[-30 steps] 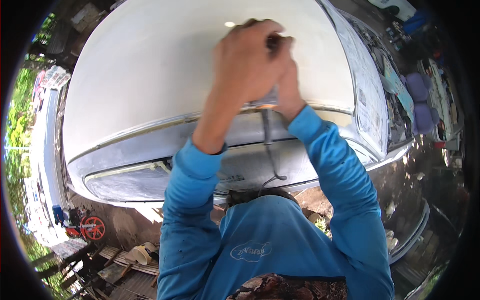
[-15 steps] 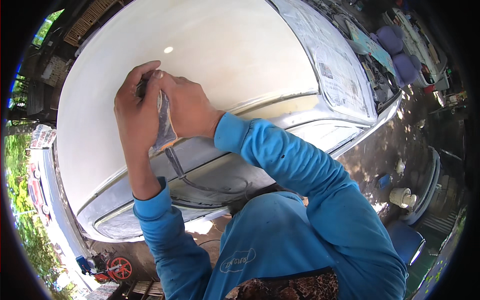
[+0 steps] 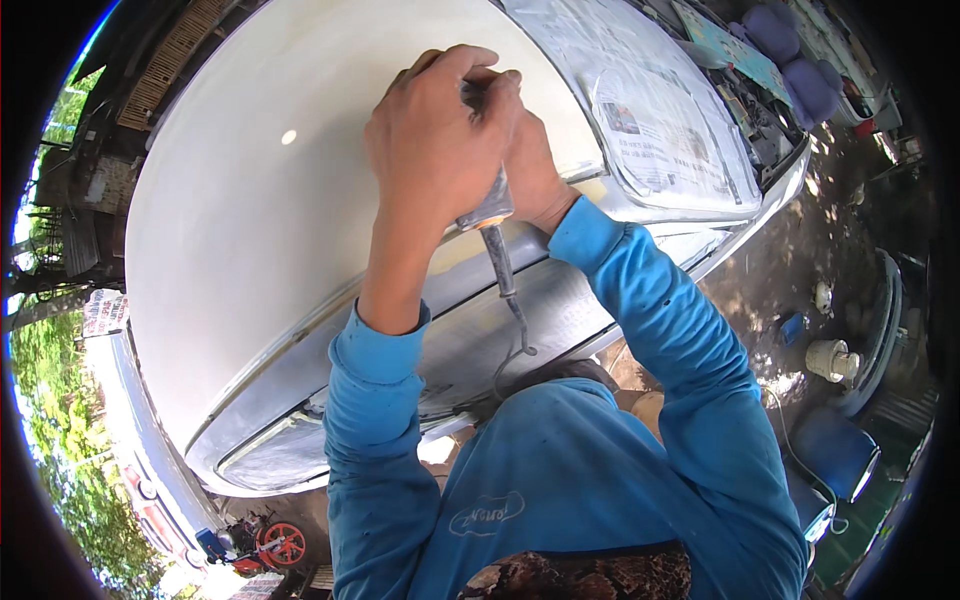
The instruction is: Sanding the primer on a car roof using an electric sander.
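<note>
Both of my hands are closed round a corded power sander (image 3: pixel 490 205), dusty grey with orange trim. It is on the pale, primed roof (image 3: pixel 250 230) of a car, towards the papered windshield. My left hand (image 3: pixel 430 145) wraps over the tool from the left. My right hand (image 3: pixel 537 172) grips it from the right, partly hidden behind the left. The sander's working face is hidden under my hands. From its rear end the black cord (image 3: pixel 502 262) hangs over the roof edge and down past the side window.
Newspaper (image 3: pixel 660 130) covers the windshield. Purple seats (image 3: pixel 770 35) stand at the far right. On the ground to the right are a white container (image 3: pixel 832 360) and blue drums (image 3: pixel 840 450). A motorcycle (image 3: pixel 255 540) with a red wheel is at lower left.
Both hands and the sander have moved right across the roof, closer to the papered windshield. The view has shifted slightly. Both hands keep their hold.
</note>
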A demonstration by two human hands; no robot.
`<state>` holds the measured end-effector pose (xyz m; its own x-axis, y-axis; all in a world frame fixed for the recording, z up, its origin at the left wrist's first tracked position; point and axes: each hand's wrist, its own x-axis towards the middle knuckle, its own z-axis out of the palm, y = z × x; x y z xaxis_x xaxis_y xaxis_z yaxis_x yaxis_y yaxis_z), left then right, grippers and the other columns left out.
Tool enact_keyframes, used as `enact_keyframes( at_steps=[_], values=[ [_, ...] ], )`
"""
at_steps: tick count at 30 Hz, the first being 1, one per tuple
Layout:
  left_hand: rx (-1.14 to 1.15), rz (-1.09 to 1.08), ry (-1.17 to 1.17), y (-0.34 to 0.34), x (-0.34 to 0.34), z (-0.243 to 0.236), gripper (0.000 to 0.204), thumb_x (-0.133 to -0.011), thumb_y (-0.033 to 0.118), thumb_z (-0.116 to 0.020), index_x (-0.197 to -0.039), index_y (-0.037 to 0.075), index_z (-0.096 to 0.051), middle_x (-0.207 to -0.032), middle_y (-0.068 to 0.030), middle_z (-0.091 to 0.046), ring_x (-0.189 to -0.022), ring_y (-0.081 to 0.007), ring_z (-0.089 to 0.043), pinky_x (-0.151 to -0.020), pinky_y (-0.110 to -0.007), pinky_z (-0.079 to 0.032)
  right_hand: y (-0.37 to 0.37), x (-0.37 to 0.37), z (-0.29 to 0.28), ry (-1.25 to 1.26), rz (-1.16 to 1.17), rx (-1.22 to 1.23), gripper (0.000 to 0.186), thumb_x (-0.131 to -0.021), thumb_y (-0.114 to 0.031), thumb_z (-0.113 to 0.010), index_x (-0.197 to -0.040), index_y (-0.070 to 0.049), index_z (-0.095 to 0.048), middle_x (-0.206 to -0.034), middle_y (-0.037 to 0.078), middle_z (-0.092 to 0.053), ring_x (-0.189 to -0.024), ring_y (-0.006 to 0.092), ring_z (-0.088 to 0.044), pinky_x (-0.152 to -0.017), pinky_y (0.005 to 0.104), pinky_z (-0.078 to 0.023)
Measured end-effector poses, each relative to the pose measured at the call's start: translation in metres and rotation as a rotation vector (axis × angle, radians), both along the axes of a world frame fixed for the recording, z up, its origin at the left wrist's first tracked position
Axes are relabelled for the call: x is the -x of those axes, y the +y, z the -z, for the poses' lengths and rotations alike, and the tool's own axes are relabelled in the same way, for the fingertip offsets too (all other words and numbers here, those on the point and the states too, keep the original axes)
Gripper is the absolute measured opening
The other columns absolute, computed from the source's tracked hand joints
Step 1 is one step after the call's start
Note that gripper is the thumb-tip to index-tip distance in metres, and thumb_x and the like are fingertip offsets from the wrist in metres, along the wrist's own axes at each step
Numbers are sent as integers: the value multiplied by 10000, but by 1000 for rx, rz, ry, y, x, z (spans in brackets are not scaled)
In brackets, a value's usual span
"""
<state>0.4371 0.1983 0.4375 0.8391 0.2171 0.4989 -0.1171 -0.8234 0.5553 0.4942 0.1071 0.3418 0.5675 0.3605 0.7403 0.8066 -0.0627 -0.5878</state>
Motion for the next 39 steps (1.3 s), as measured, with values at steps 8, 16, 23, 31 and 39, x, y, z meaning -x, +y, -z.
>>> enact_keyframes(
  at_steps=[8, 16, 23, 31, 39],
  values=[
    [-125, 80, 26, -47, -51, 10, 282, -903, 334, -652, -1042, 103, -734, -1007, -76, -751, -935, -295, -703, -840, -390, -534, -51, -42, 12, 89, 29, -58, 849, -668, -342, -863, -1325, -21, -431, -1097, 228, -649, -951, 444, -656, -808, 450, -536],
    [-156, 122, 20, -56, -82, 6, 262, -881, 290, -656, -978, 54, -717, -966, -163, -729, -920, -355, -693, -820, -446, -542, -57, -66, 15, 15, 92, -102, 871, -652, -351, -876, -1333, -44, -428, -1170, 238, -626, -985, 461, -644, -822, 476, -531],
    [-147, 47, 129, -18, -74, 0, 320, -901, 346, -658, -1100, 104, -726, -1019, -77, -752, -975, -286, -697, -861, -376, -524, -23, -55, 5, 102, 68, -30, 837, -667, -379, -860, -1304, -45, -431, -1076, 248, -662, -969, 459, -647, -821, 485, -532],
    [-165, 119, 301, 39, -27, -18, 368, -804, 260, -749, -1137, 109, -705, -1095, -115, -707, -1024, -295, -676, -907, -396, -521, -42, 24, 5, 50, 171, -44, 606, -764, -255, -786, -1275, -6, -574, -1176, 214, -650, -1121, 409, -609, -1002, 446, -473],
    [-258, 93, 480, 5, -31, -32, 246, -731, 198, -717, -960, 111, -744, -1048, -126, -706, -930, -304, -681, -843, -386, -527, -150, 53, 91, 205, 553, -44, 277, -817, -84, -734, -1085, -39, -680, -1119, 144, -635, -1037, 333, -583, -886, 406, -491]
  ],
)
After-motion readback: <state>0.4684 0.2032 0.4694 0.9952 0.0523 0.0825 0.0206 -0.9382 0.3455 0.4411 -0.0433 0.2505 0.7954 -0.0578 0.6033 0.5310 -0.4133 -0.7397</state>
